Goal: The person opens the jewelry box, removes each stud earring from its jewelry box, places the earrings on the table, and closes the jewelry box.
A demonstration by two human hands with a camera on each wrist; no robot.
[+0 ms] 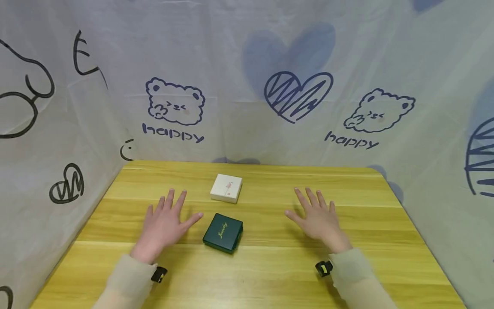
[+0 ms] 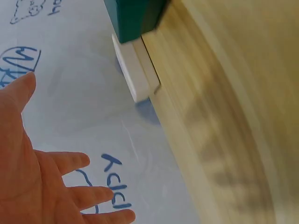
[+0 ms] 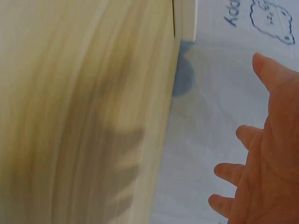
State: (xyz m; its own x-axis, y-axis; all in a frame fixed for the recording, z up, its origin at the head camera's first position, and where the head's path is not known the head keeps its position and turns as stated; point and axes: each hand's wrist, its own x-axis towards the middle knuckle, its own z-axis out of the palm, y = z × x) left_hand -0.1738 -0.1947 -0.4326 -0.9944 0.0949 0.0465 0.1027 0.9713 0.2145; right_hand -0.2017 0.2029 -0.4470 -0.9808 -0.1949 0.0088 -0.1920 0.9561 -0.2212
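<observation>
A dark green jewelry box (image 1: 223,232) with gold lettering lies on the table between the two hands, nearer the left one. Behind it sits a small white box (image 1: 226,188) with a pink flower print. My left hand (image 1: 164,225) is held over the table with its fingers spread, its thumb pointing toward the green box. Over the right part of the table, my right hand (image 1: 318,219) is spread the same way, holding nothing. In the left wrist view, the green box (image 2: 135,18) overlaps the white box (image 2: 135,70). A white box edge (image 3: 187,18) shows in the right wrist view.
The wooden table (image 1: 270,274) has rounded far corners. A pale cloth (image 1: 231,51) printed with hearts, bears and lettering hangs behind it and along both sides. Each wrist wears a black strap piece, such as the buckle (image 1: 324,268) at the right cuff.
</observation>
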